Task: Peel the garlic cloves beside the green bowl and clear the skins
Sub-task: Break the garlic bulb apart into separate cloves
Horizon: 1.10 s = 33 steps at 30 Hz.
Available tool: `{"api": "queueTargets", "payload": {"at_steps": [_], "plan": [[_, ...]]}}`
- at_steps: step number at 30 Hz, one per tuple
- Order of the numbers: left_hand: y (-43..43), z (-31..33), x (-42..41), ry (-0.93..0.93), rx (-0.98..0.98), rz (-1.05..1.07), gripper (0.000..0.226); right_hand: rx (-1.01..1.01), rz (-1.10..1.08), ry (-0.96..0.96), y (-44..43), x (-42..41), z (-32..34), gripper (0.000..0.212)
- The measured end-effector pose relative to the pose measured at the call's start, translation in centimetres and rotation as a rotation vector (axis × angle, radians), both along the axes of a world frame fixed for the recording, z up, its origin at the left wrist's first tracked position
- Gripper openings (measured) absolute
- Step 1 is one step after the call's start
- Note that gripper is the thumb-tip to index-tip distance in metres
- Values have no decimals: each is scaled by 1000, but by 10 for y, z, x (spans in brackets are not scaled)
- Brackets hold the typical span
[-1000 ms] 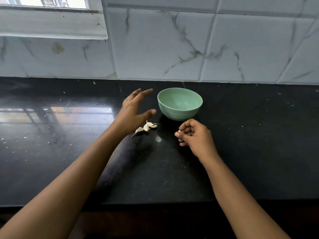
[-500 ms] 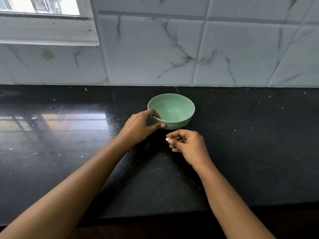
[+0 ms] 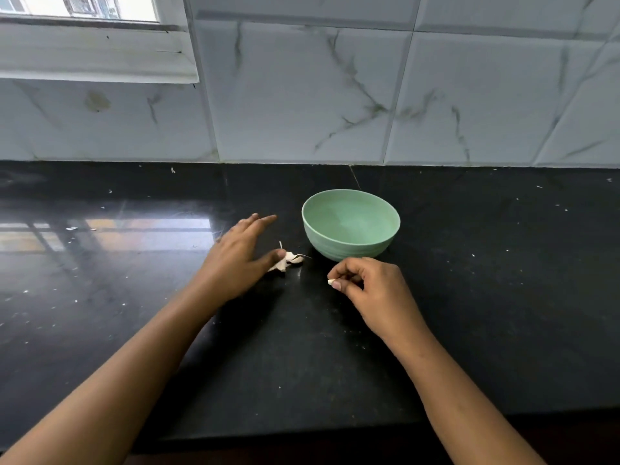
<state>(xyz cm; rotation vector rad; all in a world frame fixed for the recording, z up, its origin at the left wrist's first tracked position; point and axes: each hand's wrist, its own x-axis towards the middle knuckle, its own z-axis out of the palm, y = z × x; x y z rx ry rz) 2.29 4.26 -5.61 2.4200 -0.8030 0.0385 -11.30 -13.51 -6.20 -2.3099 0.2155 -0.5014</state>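
A green bowl (image 3: 351, 226) stands on the black counter (image 3: 302, 347) and looks empty. Just left of it lies a small heap of pale garlic skins (image 3: 291, 259). My left hand (image 3: 240, 260) hovers over the counter with fingers stretched out, its thumb tip touching the left side of the skins. My right hand (image 3: 372, 290) sits in front of the bowl with curled fingers, pinching a small white garlic clove (image 3: 331, 282) between thumb and forefinger. Only the clove's tip shows.
A white marble-tiled wall (image 3: 335, 95) rises behind the counter, with a window sill (image 3: 94, 52) at the upper left. Tiny pale flecks are scattered over the counter. The counter's front edge (image 3: 302, 434) runs near the bottom of the view.
My left hand let go of the bowl's rim and moved back left to the skins, fingers now spread. The right hand kept its pinch on the clove.
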Motion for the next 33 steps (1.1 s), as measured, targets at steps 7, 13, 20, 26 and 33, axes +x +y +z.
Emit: {"api": "queueTargets", "payload": {"at_steps": [7, 13, 20, 26, 33], "plan": [[30, -5, -15, 240, 436, -38, 134, -508, 140, -4, 21, 14, 16, 10], [30, -4, -20, 236, 490, -76, 143, -818, 279, -138, 38, 14, 12, 20], [28, -6, -19, 219, 504, -90, 134, -806, 294, -92, 26, 16, 9, 23], [28, -5, -21, 225, 504, -89, 133, -817, 303, -116, 28, 18, 7, 24], [28, -7, -17, 218, 490, -100, 151, -860, 333, -140, 30, 23, 4, 22]]}}
